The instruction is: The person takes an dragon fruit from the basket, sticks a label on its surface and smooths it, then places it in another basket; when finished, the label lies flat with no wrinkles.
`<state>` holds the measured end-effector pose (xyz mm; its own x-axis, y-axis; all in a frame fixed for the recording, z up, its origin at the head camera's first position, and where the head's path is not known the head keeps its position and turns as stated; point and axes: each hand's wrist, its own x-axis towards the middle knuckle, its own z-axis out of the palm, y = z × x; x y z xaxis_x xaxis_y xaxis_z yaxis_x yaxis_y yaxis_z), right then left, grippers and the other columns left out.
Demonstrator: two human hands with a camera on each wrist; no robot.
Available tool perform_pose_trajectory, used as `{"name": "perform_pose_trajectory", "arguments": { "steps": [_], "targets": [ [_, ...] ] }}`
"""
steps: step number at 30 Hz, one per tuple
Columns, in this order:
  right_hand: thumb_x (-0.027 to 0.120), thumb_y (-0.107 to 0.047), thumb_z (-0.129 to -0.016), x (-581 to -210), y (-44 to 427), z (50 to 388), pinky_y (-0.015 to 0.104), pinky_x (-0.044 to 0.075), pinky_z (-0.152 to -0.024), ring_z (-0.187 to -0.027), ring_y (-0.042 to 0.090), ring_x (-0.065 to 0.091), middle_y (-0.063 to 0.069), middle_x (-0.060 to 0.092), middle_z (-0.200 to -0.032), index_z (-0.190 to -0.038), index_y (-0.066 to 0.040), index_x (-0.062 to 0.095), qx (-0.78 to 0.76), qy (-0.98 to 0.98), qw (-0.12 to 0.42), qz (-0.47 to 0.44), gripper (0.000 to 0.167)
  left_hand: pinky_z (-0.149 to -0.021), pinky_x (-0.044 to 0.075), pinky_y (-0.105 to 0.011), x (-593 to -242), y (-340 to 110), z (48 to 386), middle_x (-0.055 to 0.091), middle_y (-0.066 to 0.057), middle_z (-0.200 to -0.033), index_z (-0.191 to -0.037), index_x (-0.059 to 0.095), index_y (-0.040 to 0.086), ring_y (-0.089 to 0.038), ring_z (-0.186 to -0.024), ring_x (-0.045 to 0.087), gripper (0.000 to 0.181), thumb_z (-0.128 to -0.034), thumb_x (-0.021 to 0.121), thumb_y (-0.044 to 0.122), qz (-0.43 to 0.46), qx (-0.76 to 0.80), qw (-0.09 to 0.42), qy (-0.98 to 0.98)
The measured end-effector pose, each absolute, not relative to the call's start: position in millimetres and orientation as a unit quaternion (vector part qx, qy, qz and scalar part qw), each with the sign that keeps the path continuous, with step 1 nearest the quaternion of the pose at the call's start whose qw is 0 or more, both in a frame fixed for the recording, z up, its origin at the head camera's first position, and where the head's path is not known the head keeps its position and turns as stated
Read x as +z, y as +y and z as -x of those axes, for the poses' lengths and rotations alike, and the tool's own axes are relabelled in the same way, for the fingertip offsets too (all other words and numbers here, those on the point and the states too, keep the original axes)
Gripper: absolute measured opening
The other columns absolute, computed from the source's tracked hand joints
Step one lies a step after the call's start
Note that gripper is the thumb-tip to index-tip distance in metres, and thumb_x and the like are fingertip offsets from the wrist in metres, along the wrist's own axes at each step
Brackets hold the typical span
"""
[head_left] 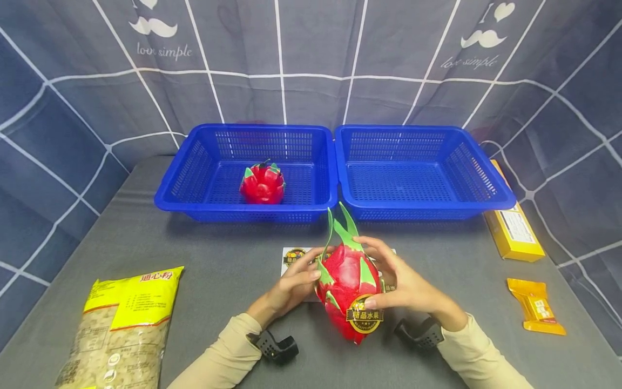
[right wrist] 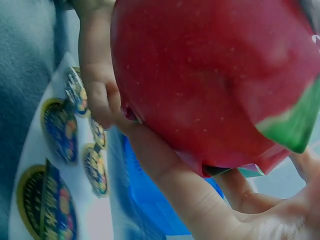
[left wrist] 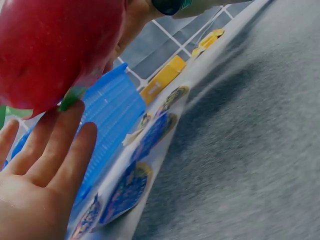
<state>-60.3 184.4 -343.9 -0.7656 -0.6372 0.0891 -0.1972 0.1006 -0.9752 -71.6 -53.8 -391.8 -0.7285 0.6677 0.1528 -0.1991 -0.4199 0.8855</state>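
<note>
A red dragon fruit [head_left: 342, 270] with green leaf tips is held between both hands above the grey table, its leafy end toward the baskets. My left hand [head_left: 293, 281] holds its left side with thumb and fingers; in the left wrist view the fingers [left wrist: 70, 145] reach behind the fruit. From the right, my right hand [head_left: 410, 283] grips it, thumb on a round black-and-gold sticker [head_left: 364, 319] on its skin. A white sheet of similar stickers [right wrist: 95, 220] lies beneath, partly hidden by the hands and fruit.
Two blue baskets stand side by side behind the hands; the left basket [head_left: 243, 208] holds another dragon fruit [head_left: 263, 186], the right basket [head_left: 427, 205] nothing. A pasta bag [head_left: 126, 329] lies at left. A yellow box [head_left: 517, 232] and an orange packet [head_left: 536, 308] lie at right.
</note>
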Motion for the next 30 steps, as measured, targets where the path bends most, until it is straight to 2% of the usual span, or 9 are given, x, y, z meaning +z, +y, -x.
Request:
{"name": "perform_pose_trajectory", "arguments": {
  "steps": [5,8,11,15,19,21,24,26,30],
  "targets": [
    [0.07,0.003,-0.069,-336,197,65,0.034,0.051,-0.086,-0.11,0.015,0.054,0.014,0.04,-0.127,-0.141,-0.009,0.017,-0.618,0.713,0.158,0.292,0.09,-0.089,0.046,-0.029,-393,-51,83,0.052,-0.003,-0.12,-0.136,0.025,-0.004,-0.01,-0.105,0.055,0.056,-0.0905,0.041,0.024,-0.26,0.793,0.26,0.486],
    [0.069,0.005,-0.069,-330,206,66,0.031,0.051,-0.086,-0.109,0.012,0.054,0.007,0.042,-0.126,-0.142,-0.011,0.017,-0.611,0.73,0.128,0.277,0.091,-0.087,0.049,-0.033,-391,-44,92,0.054,-0.012,-0.12,-0.133,0.033,-0.003,-0.014,-0.102,0.059,0.049,-0.0933,0.04,0.025,-0.258,0.764,0.202,0.556],
    [0.067,0.006,-0.07,-323,215,68,0.029,0.052,-0.083,-0.108,0.01,0.054,0.002,0.044,-0.125,-0.143,-0.013,0.016,-0.607,0.743,0.105,0.261,0.091,-0.088,0.049,-0.038,-380,-32,100,0.055,-0.018,-0.123,-0.13,0.042,0.003,-0.021,-0.106,0.059,0.041,-0.0938,0.044,0.021,-0.238,0.708,0.127,0.653],
    [0.063,0.008,-0.072,-317,224,70,0.028,0.052,-0.082,-0.108,0.009,0.054,0.001,0.045,-0.124,-0.144,-0.014,0.016,-0.616,0.743,0.087,0.247,0.089,-0.096,0.043,-0.043,-345,-17,100,0.049,-0.021,-0.13,-0.134,0.038,0.007,-0.031,-0.117,0.051,0.044,-0.0931,0.047,0.018,-0.198,0.638,0.077,0.74],
    [0.061,0.009,-0.074,-312,230,73,0.026,0.052,-0.081,-0.106,0.008,0.055,0.001,0.045,-0.123,-0.145,-0.018,0.016,-0.617,0.751,0.069,0.223,0.088,-0.101,0.038,-0.046,-333,-5,110,0.031,-0.017,-0.145,-0.143,0.025,0.016,-0.038,-0.126,0.041,0.052,-0.0948,0.045,0.024,-0.191,0.583,0.073,0.786],
    [0.06,0.009,-0.074,-312,232,75,0.027,0.052,-0.08,-0.104,0.009,0.055,0.001,0.045,-0.122,-0.145,-0.019,0.015,-0.615,0.756,0.061,0.215,0.088,-0.104,0.034,-0.047,-340,-1,122,0.023,-0.009,-0.15,-0.145,0.018,0.025,-0.033,-0.132,0.033,0.057,-0.0943,0.044,0.032,-0.195,0.551,0.078,0.807],
    [0.059,0.008,-0.076,-314,235,77,0.027,0.053,-0.079,-0.103,0.008,0.055,0.0,0.045,-0.121,-0.145,-0.021,0.015,-0.616,0.76,0.05,0.201,0.087,-0.107,0.029,-0.048,-349,3,138,0.019,-0.001,-0.152,-0.144,0.01,0.036,-0.027,-0.136,0.026,0.063,-0.0918,0.044,0.044,-0.189,0.507,0.086,0.837],
    [0.058,0.008,-0.076,-313,236,78,0.026,0.053,-0.077,-0.101,0.008,0.055,0.0,0.045,-0.119,-0.145,-0.021,0.015,-0.617,0.762,0.041,0.193,0.086,-0.106,0.028,-0.05,-349,6,146,0.02,-0.002,-0.151,-0.144,0.007,0.037,-0.027,-0.136,0.027,0.066,-0.0903,0.043,0.049,-0.177,0.488,0.088,0.85],
    [0.057,0.005,-0.079,-310,238,78,0.024,0.052,-0.077,-0.1,0.007,0.055,0.0,0.045,-0.117,-0.145,-0.024,0.016,-0.619,0.768,0.028,0.164,0.083,-0.103,0.033,-0.05,-350,17,155,0.028,-0.013,-0.147,-0.144,0.0,0.035,-0.034,-0.128,0.038,0.073,-0.0881,0.043,0.055,-0.152,0.481,0.089,0.859]
  ]
}}
